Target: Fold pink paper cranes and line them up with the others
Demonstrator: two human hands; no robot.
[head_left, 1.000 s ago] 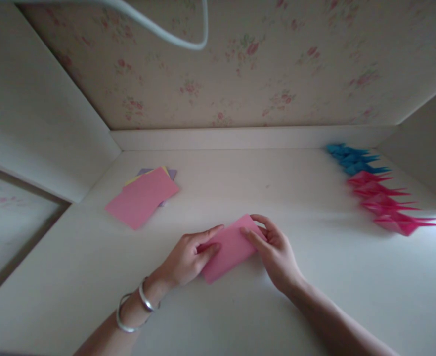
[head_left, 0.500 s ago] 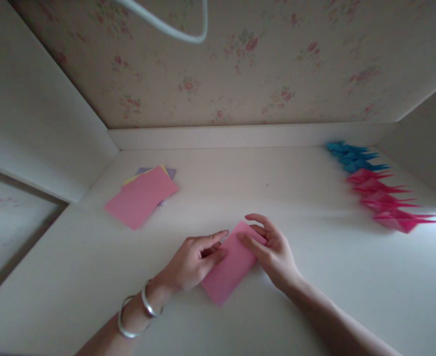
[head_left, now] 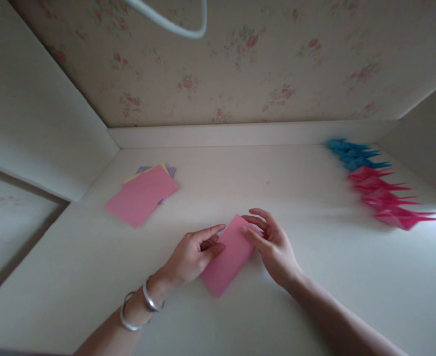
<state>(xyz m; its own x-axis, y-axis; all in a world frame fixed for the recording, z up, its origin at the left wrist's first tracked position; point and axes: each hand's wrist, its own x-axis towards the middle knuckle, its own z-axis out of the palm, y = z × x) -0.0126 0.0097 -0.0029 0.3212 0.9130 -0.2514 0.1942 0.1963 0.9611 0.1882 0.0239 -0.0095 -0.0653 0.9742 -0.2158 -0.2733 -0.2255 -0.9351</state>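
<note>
Between my two hands is a pink rectangular sheet of paper point(head_left: 230, 259), slanting from lower left to upper right just over the white table. My left hand point(head_left: 196, 253) pinches its left edge, thumb on top and the other fingers partly hidden behind it. Around that wrist are two silver bangles. My right hand point(head_left: 273, 244) grips the upper right end, with the thumb pressed on the face and fingers curled behind the far edge. Whether the paper is one layer or folded, I cannot tell.
Left of my hands lies a small pile of paper point(head_left: 141, 198), pink on top of yellow and purple. At the right, blue folded paper cranes point(head_left: 357, 154) and pink folded paper cranes point(head_left: 392, 207) form a row. A white cable point(head_left: 173, 27) hangs before the flowered wall.
Both hands and the pink paper have shifted slightly up. My right thumb has slid a little along the paper toward its upper right end.
</note>
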